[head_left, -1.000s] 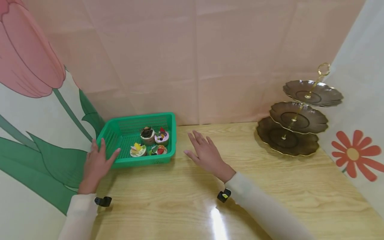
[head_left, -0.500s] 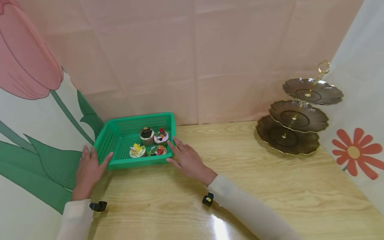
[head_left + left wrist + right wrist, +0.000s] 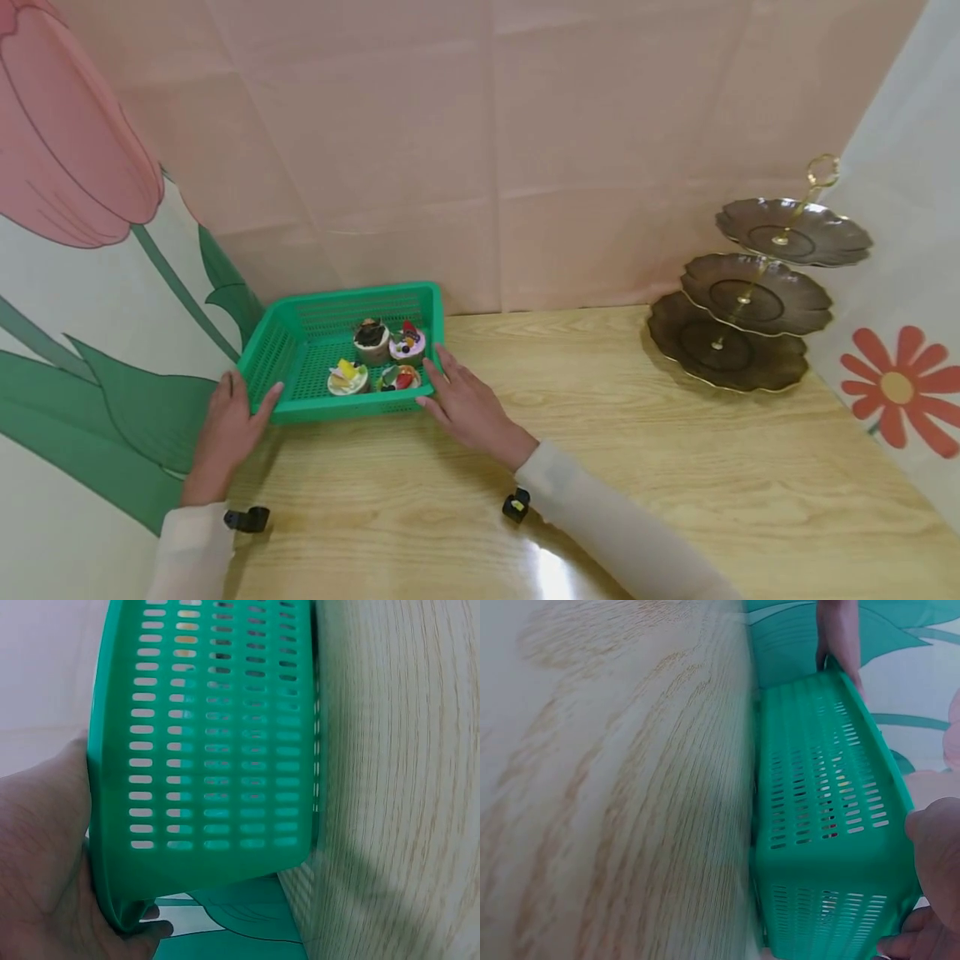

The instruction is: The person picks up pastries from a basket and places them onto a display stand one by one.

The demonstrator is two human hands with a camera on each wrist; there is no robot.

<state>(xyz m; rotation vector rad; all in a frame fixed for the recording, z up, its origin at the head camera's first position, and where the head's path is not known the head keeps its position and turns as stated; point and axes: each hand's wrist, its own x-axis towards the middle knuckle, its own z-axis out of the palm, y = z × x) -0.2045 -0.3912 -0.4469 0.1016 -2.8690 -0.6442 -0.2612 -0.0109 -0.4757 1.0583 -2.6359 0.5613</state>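
A green plastic basket [image 3: 322, 408] with slotted walls rests on the wooden table near the pink backdrop. Inside it sit several small decorated cakes, among them a chocolate-topped cake [image 3: 372, 340], a purple cake [image 3: 407, 343], a cake with yellow fruit [image 3: 348, 378] and a strawberry tart [image 3: 400, 379]. My left hand [image 3: 228, 425] grips the basket's left end, thumb along the rim and fingertips [image 3: 157, 928] curled beneath it. At the right end my right hand [image 3: 476, 412] holds the rim, its thumb on the near corner and its fingers [image 3: 911, 937] under the edge.
A brown three-tier cake stand [image 3: 750, 292] with gold edging stands at the back right of the table [image 3: 600, 400]. A pink cloth [image 3: 480, 150] hangs behind, and flower-printed panels [image 3: 900, 387] close in both sides.
My right hand has moved left from beside the basket onto its right end. My left hand has shifted down and left to take hold of the left end. The basket stays about in place.
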